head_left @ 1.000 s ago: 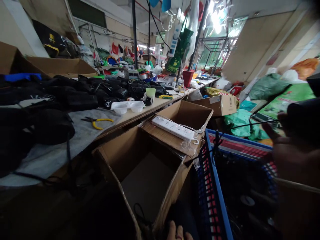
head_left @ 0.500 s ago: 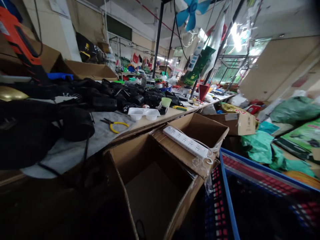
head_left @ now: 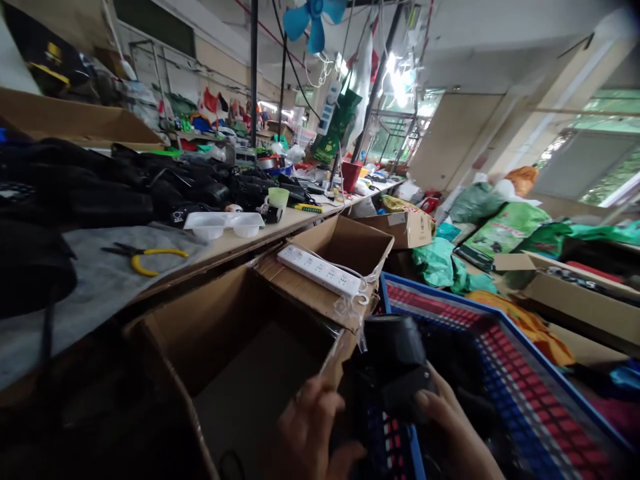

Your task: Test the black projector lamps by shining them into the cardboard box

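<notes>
Head view: my right hand point(head_left: 450, 417) pinches a black device point(head_left: 397, 357) above the basket's point(head_left: 530, 393) near edge.
My thumb presses its side; my left hand point(head_left: 313, 423), thumb and fingers spread, hovers by the near carton point(head_left: 215, 327). One-sided support could let the device tip and slip, or its underside could snag the rim. I count one device held, one basket, two nearest cartons, one power strip point(head_left: 320, 270), one pair of pliers point(head_left: 145, 257), one fan point(head_left: 316, 20).

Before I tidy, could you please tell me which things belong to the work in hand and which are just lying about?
Seemingly in use: black device, in right hand; open cardboard box, by left hand; blue-rimmed basket, by right hand.
Lying about: yellow-handled pliers; power strip; white tray; green cup.
</notes>
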The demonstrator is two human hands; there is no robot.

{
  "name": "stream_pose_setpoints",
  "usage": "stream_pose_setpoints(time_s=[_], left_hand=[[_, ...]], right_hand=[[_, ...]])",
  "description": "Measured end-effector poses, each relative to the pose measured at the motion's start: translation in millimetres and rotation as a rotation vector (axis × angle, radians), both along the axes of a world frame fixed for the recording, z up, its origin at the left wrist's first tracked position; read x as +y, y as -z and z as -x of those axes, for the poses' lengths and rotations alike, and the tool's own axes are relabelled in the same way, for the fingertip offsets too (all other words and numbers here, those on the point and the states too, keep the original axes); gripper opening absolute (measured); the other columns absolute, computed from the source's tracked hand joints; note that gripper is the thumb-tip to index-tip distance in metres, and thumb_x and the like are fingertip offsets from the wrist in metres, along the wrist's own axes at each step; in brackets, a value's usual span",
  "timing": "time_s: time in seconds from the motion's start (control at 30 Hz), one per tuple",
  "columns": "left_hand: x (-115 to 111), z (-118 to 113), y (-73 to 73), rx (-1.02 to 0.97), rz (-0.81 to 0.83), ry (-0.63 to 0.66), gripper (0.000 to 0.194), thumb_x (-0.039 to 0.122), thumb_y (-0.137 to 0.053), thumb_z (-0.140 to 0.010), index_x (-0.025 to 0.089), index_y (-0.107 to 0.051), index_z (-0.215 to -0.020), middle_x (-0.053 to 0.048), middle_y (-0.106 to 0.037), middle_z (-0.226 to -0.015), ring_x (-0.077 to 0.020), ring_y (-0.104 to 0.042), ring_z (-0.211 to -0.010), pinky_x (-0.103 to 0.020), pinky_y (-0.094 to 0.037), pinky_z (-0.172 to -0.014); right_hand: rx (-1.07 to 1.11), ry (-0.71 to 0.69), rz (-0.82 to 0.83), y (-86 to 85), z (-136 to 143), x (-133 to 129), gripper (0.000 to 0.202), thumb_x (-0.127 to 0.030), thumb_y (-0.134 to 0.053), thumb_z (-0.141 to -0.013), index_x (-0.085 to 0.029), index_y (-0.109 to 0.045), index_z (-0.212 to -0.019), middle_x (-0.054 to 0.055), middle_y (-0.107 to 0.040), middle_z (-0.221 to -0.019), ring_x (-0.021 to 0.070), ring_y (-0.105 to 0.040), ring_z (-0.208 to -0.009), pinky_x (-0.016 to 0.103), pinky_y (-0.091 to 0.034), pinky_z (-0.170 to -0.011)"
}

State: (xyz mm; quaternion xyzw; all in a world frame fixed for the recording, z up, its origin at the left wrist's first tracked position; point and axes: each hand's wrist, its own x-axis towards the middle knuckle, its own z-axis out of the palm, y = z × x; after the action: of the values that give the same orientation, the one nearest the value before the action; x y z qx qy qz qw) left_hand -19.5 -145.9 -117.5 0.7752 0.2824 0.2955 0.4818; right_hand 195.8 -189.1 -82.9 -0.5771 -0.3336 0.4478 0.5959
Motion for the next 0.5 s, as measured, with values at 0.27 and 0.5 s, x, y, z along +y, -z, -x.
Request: stream_pose_setpoints(time_s=[0.27, 0.5], left_hand=[[24, -11, -35.6, 0.139, -0.079, -0.098, 0.013, 0.024, -0.057, -0.08, 0.017, -0.059, -0.09, -0.012, -0.065, -0.09, -0.0272, -0.062, -0.085, -0.034, -0.047, -0.075], [56, 10, -41.3, -0.122, 0.292, -0.305, 0.023, 0.038, -0.058, -0.076, 0.02, -0.043, -0.08, 0.003, -0.054, -0.065, -0.0124, -0.056, -0.043, -0.021, -0.045, -0.04]], right_hand=[[0.031, -0.163, 0.098, 31.6, 10, 14, 0.076, -0.057, -0.064, -0.065, -0.02, -0.046, -0.129, 0.013, -0.06, -0.113, 0.0289, -0.056, -0.104, 0.044, -0.043, -0.088], [-0.168, -0.646, 0.32, 67.0, -5, -18, 0.081, -0.043, -0.085, -0.034, -0.024, -0.063, -0.11, 0.006, -0.067, -0.099, 0.0262, -0.06, -0.098, 0.035, -0.043, -0.089]])
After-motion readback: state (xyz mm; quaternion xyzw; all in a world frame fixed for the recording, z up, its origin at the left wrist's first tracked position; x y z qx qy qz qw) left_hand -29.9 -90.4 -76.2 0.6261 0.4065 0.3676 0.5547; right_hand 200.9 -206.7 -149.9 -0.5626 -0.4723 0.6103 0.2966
